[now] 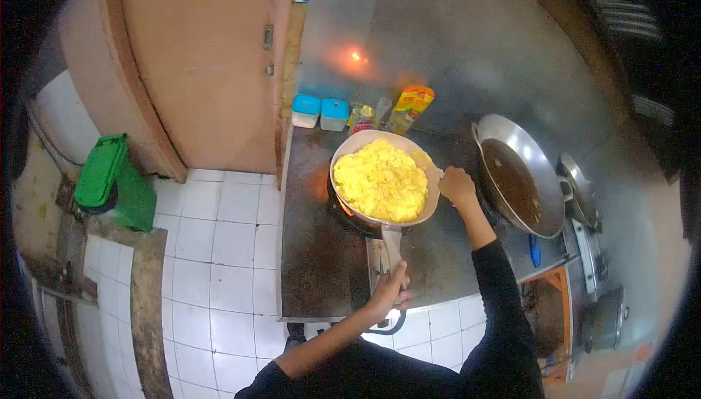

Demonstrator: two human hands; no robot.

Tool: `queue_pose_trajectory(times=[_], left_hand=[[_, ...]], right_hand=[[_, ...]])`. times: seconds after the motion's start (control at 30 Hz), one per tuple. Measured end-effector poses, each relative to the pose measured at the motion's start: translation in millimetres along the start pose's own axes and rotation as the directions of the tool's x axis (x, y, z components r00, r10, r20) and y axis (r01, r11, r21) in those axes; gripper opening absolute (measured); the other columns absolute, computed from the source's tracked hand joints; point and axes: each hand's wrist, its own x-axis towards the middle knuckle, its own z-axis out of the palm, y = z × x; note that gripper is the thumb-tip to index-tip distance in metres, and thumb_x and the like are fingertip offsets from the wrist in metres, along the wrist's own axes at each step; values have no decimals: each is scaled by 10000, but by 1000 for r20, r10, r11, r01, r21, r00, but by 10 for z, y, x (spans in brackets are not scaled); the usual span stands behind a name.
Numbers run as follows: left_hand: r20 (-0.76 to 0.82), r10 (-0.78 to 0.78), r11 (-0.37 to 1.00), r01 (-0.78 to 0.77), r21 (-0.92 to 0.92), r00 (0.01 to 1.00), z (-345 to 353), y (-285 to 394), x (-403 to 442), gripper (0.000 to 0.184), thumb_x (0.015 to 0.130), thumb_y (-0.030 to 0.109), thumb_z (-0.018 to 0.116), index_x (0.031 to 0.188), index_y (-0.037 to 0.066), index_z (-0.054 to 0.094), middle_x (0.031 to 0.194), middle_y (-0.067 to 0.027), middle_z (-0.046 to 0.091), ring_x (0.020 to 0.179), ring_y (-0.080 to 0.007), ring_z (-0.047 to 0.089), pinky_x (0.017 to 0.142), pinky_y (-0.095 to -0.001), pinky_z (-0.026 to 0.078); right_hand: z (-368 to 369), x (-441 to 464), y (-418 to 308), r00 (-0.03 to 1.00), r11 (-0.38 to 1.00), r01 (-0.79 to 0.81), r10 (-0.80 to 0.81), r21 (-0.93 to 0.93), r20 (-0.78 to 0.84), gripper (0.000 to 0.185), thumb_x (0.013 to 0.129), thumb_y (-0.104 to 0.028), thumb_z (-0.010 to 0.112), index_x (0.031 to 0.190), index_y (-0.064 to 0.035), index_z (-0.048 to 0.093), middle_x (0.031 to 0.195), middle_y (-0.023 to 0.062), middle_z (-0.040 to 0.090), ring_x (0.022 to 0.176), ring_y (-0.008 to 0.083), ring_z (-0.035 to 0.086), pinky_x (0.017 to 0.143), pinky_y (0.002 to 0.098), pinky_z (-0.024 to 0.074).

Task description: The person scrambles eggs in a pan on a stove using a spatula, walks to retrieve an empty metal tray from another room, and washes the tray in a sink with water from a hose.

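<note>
Yellow scrambled egg (381,180) fills much of a light-coloured pan (432,196), which sits over a lit burner. My left hand (391,289) is wrapped round the pan's handle (392,244) at the near side. At the pan's right edge, my right hand (457,186) is closed round a utensil whose far part reaches over the rim; most of it is hidden by the hand and the egg. Orange flame shows under the pan's lower left side.
Behind the pan stand two blue-lidded tubs (334,113), a jar (361,117) and a yellow packet (410,109). Right of my right hand is a large wok (537,158) with brown liquid. A green bin (131,194) stands on the floor at left.
</note>
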Motion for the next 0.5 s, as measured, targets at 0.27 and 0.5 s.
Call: queue_pose_trajectory(times=[0.27, 0.5], left_hand=[[32, -45, 999, 44, 23, 998, 21, 60, -42, 419, 851, 498, 453, 785, 91, 381, 532, 46, 287, 421, -58, 314, 360, -211, 278], [-19, -86, 995, 85, -53, 996, 64, 62, -33, 344, 864, 439, 460, 805, 104, 411, 520, 45, 284, 389, -71, 270, 353, -222, 220]], right_hand=[[64, 628, 16, 673, 847, -191, -255, 496, 694, 358, 758, -340, 620, 640, -12, 537, 486, 24, 472, 323, 81, 342, 291, 240, 243], [71, -222, 321, 716, 699, 695, -693, 168, -82, 178, 784, -193, 513, 854, -42, 576, 631, 204, 566, 513, 318, 542, 469, 409, 436]])
